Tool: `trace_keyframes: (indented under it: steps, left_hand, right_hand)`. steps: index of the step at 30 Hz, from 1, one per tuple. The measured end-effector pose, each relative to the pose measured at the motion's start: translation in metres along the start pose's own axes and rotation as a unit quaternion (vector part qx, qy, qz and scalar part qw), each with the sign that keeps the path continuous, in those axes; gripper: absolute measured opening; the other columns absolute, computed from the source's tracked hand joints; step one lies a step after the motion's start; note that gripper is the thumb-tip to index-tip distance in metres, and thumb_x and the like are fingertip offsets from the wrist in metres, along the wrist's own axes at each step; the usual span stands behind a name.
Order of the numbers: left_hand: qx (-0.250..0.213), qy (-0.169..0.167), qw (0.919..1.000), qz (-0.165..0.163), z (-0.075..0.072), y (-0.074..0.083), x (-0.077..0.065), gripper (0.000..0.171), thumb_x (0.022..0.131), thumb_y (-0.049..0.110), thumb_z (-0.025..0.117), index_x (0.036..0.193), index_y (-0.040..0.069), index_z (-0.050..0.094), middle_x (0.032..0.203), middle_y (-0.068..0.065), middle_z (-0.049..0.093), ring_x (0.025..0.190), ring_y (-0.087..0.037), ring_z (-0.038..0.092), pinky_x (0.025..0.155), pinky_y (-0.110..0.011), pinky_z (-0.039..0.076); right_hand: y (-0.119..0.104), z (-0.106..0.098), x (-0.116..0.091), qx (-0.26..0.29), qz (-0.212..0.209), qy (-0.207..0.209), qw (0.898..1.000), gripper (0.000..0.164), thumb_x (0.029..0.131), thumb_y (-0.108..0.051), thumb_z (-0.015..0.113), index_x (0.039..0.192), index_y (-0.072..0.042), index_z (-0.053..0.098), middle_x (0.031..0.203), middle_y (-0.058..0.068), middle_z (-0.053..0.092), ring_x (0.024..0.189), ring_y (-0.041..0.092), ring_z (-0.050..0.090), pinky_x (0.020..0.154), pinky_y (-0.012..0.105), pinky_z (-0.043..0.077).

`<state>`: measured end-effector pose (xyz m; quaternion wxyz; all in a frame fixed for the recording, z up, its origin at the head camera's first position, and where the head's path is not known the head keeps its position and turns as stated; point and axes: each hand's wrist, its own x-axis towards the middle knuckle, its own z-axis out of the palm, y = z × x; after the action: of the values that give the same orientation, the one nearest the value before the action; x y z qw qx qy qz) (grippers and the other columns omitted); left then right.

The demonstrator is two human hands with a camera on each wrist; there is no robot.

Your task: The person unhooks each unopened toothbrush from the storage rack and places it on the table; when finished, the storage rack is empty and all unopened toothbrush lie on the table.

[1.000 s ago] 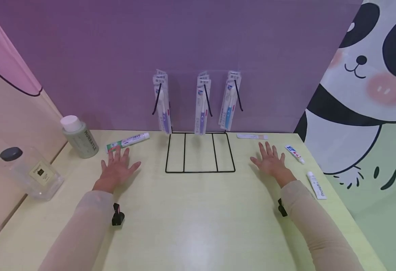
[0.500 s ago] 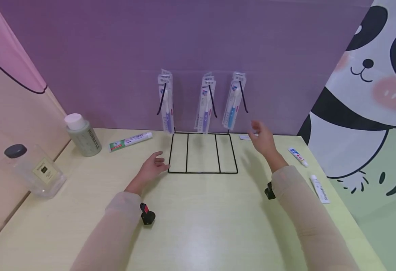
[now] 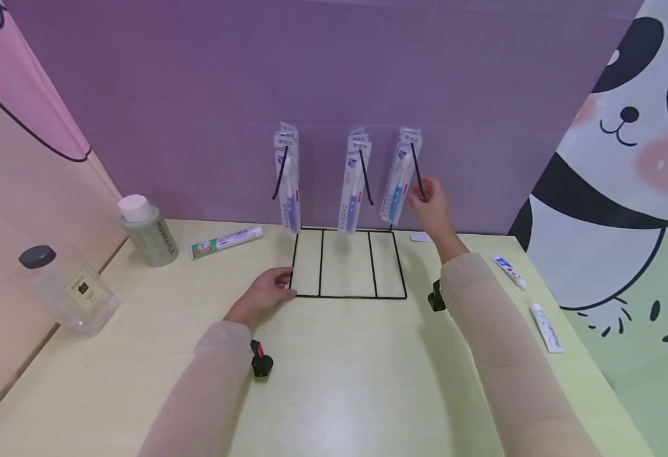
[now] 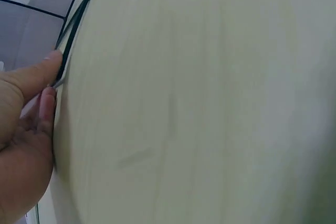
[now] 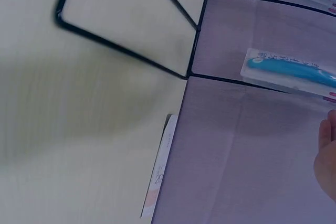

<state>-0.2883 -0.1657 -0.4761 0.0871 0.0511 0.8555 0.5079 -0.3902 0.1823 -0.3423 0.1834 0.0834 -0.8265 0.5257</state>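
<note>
A black wire display rack [image 3: 348, 297] stands against the purple wall, its base flat on the table. At the base's front left corner my left hand [image 3: 265, 292] pinches the wire; the left wrist view shows thumb [image 4: 44, 72] and a finger either side of it. My right hand [image 3: 434, 212] is up at the tip of the right hook [image 3: 416, 164], fingertips right beside a packaged blue toothbrush [image 3: 395, 197]. Only part of that hand enters the right wrist view, so I cannot tell its grip. Packaged purple toothbrushes [image 3: 290, 203] hang from the left and middle hooks.
Left on the table are a grey-green bottle [image 3: 153, 238], a clear bottle [image 3: 85, 295] and a green-and-white toothpaste tube [image 3: 227, 242]. To the right lie a small blue-and-white tube [image 3: 509, 272], a white tube [image 3: 547, 329] and a flat white pack [image 5: 160, 166].
My left hand has moved from the left tabletop inward to the rack's front corner and pinches it. My right hand has risen from the table to the right hook. The head view has shifted slightly.
</note>
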Motion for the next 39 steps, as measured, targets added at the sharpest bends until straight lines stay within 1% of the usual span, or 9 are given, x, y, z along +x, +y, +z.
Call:
trace_keyframes:
  steps: [3,7,16,22,25,30,34,37,39]
  left_hand:
    - [0.014,-0.006,0.9999,-0.002,0.0,-0.001,0.0,0.058,0.081,0.008,0.067,0.133,0.001,0.042,0.121,-0.016,0.047,0.109,-0.027,0.043,0.094,-0.04,0.035]
    - [0.023,-0.016,0.9995,0.01,-0.002,-0.004,0.003,0.056,0.082,0.008,0.066,0.132,0.0,0.042,0.124,-0.018,0.046,0.114,-0.029,0.042,0.096,-0.039,0.034]
    - [0.032,-0.02,0.9988,0.03,-0.001,-0.003,0.001,0.052,0.084,0.005,0.064,0.13,-0.003,0.043,0.126,-0.022,0.042,0.114,-0.032,0.042,0.097,-0.04,0.033]
    - [0.034,-0.015,0.9992,0.018,-0.001,0.0,-0.001,0.052,0.084,0.006,0.064,0.131,0.0,0.043,0.125,-0.018,0.041,0.112,-0.029,0.041,0.096,-0.039,0.033]
    - [0.035,-0.013,0.9992,0.015,-0.001,0.0,-0.002,0.052,0.084,0.005,0.063,0.131,0.0,0.043,0.124,-0.018,0.042,0.111,-0.028,0.041,0.096,-0.039,0.033]
    - [0.037,-0.013,0.9992,0.012,-0.001,-0.001,-0.001,0.052,0.084,0.005,0.063,0.131,0.0,0.043,0.123,-0.017,0.042,0.11,-0.028,0.042,0.095,-0.039,0.034]
    - [0.037,-0.015,0.9992,0.008,-0.002,-0.002,0.0,0.051,0.084,0.006,0.063,0.131,0.001,0.043,0.124,-0.016,0.042,0.11,-0.027,0.041,0.095,-0.039,0.034]
    - [0.037,-0.017,0.9992,0.005,-0.001,-0.002,0.001,0.052,0.085,0.007,0.063,0.132,0.002,0.043,0.126,-0.015,0.041,0.112,-0.027,0.041,0.096,-0.038,0.033]
    - [0.034,-0.018,0.9993,0.003,-0.001,-0.002,0.001,0.052,0.085,0.007,0.063,0.132,0.003,0.043,0.126,-0.015,0.04,0.113,-0.027,0.04,0.096,-0.038,0.033]
  right_hand:
    - [-0.005,0.004,0.005,0.022,0.012,0.008,1.0,0.039,0.088,-0.012,0.059,0.123,-0.006,0.043,0.111,0.009,0.056,0.101,0.018,0.051,0.085,0.029,0.042]
    - [-0.012,0.01,0.007,0.044,0.023,0.021,0.999,0.035,0.088,-0.01,0.058,0.121,-0.006,0.045,0.109,0.01,0.056,0.098,0.018,0.052,0.083,0.028,0.043]
    - [-0.015,0.018,0.008,0.072,0.015,0.064,0.995,0.025,0.089,-0.004,0.055,0.113,-0.001,0.05,0.1,0.014,0.058,0.086,0.02,0.052,0.074,0.027,0.044]
    - [-0.013,0.007,0.008,0.084,0.014,0.069,0.994,0.029,0.089,-0.002,0.054,0.117,-0.002,0.048,0.103,0.015,0.056,0.087,0.022,0.051,0.072,0.025,0.044]
    - [-0.011,-0.005,0.006,0.1,0.02,0.063,0.993,0.029,0.089,-0.001,0.053,0.117,-0.003,0.047,0.102,0.013,0.055,0.087,0.02,0.051,0.074,0.029,0.046]
    - [-0.004,-0.038,-0.006,0.123,0.054,0.022,0.991,0.037,0.091,-0.007,0.052,0.126,-0.01,0.042,0.108,0.012,0.051,0.092,0.022,0.052,0.079,0.035,0.049]
    - [0.013,-0.059,-0.021,0.108,0.11,-0.029,0.988,0.047,0.091,-0.009,0.052,0.135,-0.012,0.034,0.109,0.015,0.05,0.09,0.023,0.056,0.076,0.036,0.05]
    - [0.034,-0.068,-0.034,0.107,0.151,-0.082,0.979,0.051,0.091,-0.004,0.051,0.137,-0.008,0.03,0.108,0.018,0.051,0.083,0.021,0.058,0.07,0.033,0.052]
    - [0.05,-0.072,-0.043,0.109,0.183,-0.124,0.969,0.052,0.091,-0.003,0.049,0.138,-0.005,0.027,0.11,0.02,0.05,0.082,0.019,0.058,0.071,0.034,0.051]
